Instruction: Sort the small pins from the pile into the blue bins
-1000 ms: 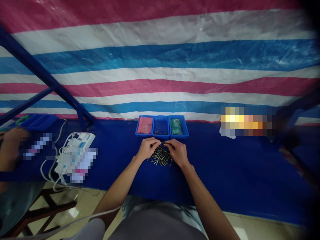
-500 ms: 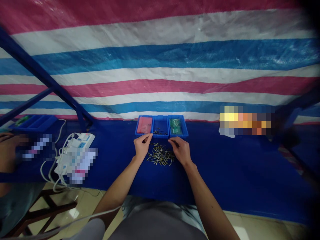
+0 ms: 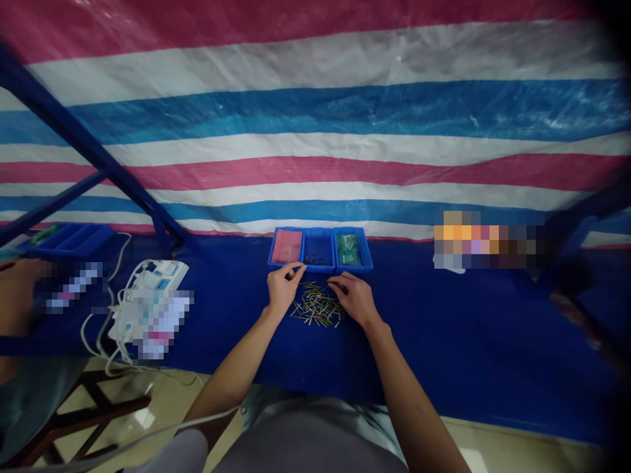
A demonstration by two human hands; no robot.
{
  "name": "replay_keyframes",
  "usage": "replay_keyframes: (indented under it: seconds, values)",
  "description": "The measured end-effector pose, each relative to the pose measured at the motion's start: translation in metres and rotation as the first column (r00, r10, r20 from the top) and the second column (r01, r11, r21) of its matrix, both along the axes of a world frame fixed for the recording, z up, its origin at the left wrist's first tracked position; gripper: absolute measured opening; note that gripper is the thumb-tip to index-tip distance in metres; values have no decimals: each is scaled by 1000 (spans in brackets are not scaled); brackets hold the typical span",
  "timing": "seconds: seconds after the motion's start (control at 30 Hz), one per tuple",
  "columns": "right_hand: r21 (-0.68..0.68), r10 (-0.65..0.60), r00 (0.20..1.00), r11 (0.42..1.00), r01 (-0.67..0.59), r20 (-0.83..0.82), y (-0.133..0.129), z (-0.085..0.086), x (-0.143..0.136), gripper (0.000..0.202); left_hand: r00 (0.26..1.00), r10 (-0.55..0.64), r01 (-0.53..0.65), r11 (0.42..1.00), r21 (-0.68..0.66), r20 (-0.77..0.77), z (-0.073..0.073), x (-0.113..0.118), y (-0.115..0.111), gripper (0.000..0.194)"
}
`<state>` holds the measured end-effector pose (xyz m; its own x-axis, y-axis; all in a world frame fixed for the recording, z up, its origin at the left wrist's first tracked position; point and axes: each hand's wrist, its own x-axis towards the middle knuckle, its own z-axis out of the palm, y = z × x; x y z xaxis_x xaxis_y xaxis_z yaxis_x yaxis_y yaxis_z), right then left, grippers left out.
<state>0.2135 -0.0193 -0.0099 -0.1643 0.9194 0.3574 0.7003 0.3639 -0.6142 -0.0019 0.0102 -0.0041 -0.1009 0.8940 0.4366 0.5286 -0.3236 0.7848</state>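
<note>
A pile of thin, short yellowish and silvery rods (image 3: 318, 307) lies loose on the blue tabletop, too small to name exactly. My left hand (image 3: 283, 289) is at the pile's upper left, thumb and fingers pinched close to the front edge of the blue three-part bin (image 3: 319, 268). On the pile's upper right, my right hand (image 3: 355, 297) also has its fingertips pressed together. Whatever either pinch holds is too small to make out. Inside the bin, flat pink packets (image 3: 286, 246) fill the left part, some dark thin pieces (image 3: 315, 259) lie in the middle, and green-tinted clear packets (image 3: 349, 249) are at right.
Left of me, white power strips (image 3: 162, 282) and tangled cables (image 3: 101, 328) lie on the blue table (image 3: 458, 341). Farther left are another blue bin (image 3: 73, 240) and another person's hand (image 3: 22, 282). A striped tarp (image 3: 315, 144) hangs behind the table.
My right hand has shifted slightly left, its fingertips closer to the top of the pile. My left hand stays pinched at nearly the same spot. The view has moved very slightly.
</note>
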Motion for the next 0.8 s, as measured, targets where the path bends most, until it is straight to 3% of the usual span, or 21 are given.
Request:
replay_keyframes:
  seconds: [0.13,0.27,0.8]
  values:
    - [-8,-14,993,1000,15,120,2,-6,0,17,995,-103,103,995,-20,3,1,1,-1,29]
    - [-8,-4,990,1000,6,139,3,-8,0,17,967,-249,248,968,-45,-44,1,2,-3,31]
    - [61,27,990,998,-18,-140,-6,6,-10,27,863,-476,456,878,-146,-168,2,2,-6,28]
